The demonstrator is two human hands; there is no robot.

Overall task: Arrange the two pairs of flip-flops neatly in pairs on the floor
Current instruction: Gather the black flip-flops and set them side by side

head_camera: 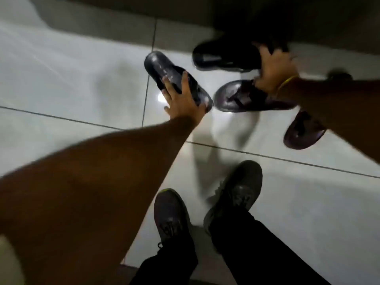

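Note:
My left hand (181, 99) grips a black flip-flop (162, 68) turned sole-up and lifted a little above the tiles. My right hand (273, 68) is over the heel of a second black flip-flop (222, 56) lying farther back, fingers on or around it; blur hides the exact hold. A dark brown flip-flop (232, 97) with a thong strap lies just below that hand, toe pointing left. Its brown mate (302, 134) lies at the right, partly under my right forearm.
The floor is glossy pale tile (72, 79) with dark grout lines. A dark wall base or step (102, 19) runs along the back. My two feet in dark sneakers (234, 192) stand at the bottom centre.

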